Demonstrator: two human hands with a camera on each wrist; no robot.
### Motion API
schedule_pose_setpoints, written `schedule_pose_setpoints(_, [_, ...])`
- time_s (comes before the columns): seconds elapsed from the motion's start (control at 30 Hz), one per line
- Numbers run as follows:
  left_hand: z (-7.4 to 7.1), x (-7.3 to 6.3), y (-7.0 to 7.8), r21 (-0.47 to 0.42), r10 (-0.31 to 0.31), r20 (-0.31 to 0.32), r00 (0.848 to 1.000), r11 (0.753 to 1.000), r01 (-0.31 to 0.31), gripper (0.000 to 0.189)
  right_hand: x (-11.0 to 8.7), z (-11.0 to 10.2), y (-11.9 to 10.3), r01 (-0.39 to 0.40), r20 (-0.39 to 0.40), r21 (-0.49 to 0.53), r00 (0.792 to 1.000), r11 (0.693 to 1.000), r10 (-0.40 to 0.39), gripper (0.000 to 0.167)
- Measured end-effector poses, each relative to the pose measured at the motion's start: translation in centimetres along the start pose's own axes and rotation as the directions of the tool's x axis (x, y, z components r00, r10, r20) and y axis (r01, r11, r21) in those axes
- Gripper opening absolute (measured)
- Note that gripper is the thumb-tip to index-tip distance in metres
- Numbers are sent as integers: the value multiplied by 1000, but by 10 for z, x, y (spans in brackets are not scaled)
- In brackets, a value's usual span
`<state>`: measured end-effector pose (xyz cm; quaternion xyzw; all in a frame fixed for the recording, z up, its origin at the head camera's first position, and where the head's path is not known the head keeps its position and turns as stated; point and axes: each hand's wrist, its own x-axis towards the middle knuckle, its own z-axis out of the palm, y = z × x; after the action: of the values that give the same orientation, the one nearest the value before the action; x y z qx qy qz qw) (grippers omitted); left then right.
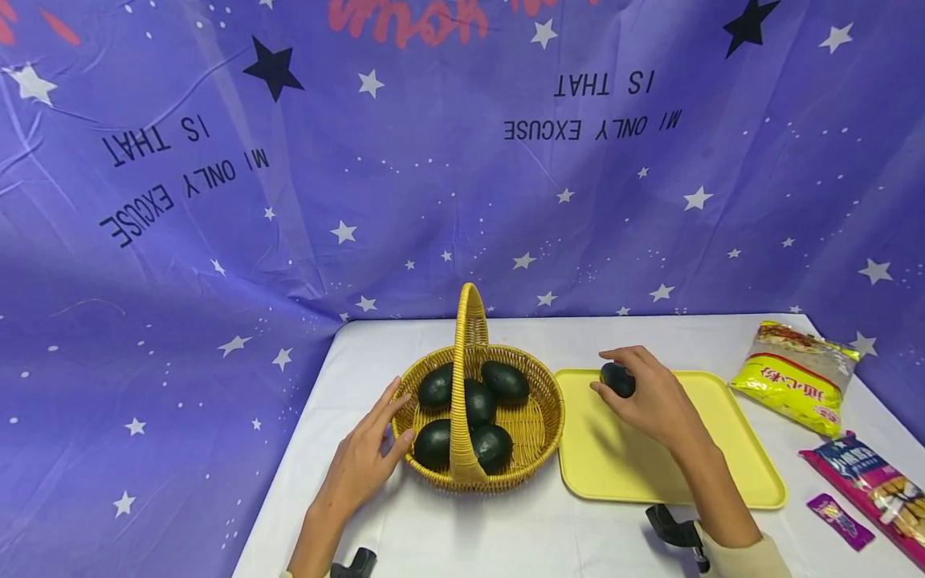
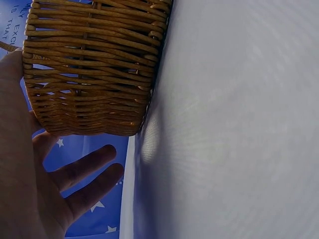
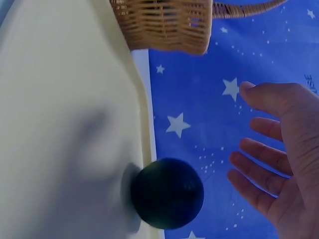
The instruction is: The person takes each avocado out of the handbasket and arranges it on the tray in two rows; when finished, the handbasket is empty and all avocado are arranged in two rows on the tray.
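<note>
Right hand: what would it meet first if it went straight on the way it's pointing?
Probably the dark green fruit on the yellow tray. In the right wrist view, the right hand points roughly toward it with a gap between, though depth is hard to judge.

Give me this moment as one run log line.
Left hand: at rim of wicker basket | right hand: above dark fruit on yellow tray, apart from it | in basket: five similar fruits
</note>
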<state>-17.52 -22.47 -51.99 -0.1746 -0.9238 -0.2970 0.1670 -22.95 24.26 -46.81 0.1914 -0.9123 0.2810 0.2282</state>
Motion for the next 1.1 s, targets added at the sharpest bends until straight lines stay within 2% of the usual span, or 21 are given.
schedule_pose_setpoints(0.4, [1,0,0,0,-1,4,1000,1000,1,59,2,8,-23,106,-10,5,994,994,-106,49])
schedule_pose_setpoints(0.7, [1,0,-1,3,-1,4,1000,1000,1,58,3,16,-36,206,-5,55,979,977,-206,51])
schedule_pose_setpoints(1.1, [0,1,-1,11,-1,3,1000,1000,1,58,2,25,-54,224,41,93,973,970,-228,48])
